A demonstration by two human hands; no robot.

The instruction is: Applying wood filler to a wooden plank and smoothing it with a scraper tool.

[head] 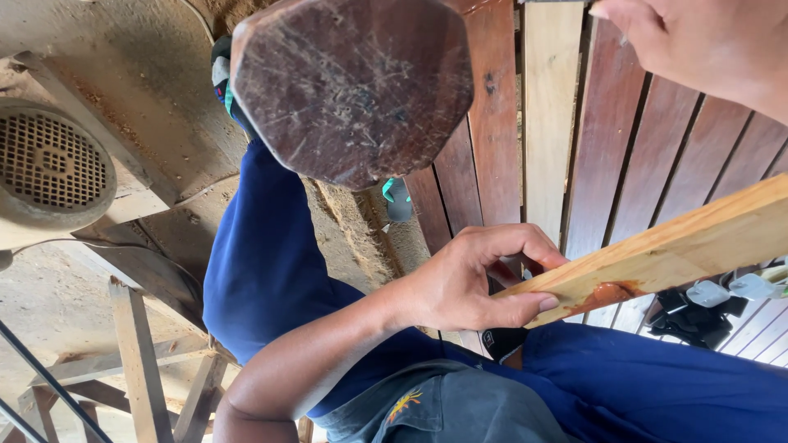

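— Head view first. Holding what?

— Left hand (pixel 468 283) pinched shut on the near end of a pale plank (pixel 681 246), thumb along the lower edge, fingers curled over the top. Plank slanting up and away to the right, above the blue-trousered lap, beside the dark slatted boards (pixel 624 156).

— Right hand (pixel 706 45)?

— Up past the plank at the frame's corner, mostly cut off; open or closed, cannot tell. Touching nothing visible.

— Tips for the grip?

— Probably best kept clear of the reddish smear (pixel 609 293) just by the thumb; steady the far end too, since one end held leaves it levering.

— Containers?

— None seen. Only a worn round wooden block (pixel 353 86) beyond the plank, a grilled motor housing (pixel 49 168) far left of it.
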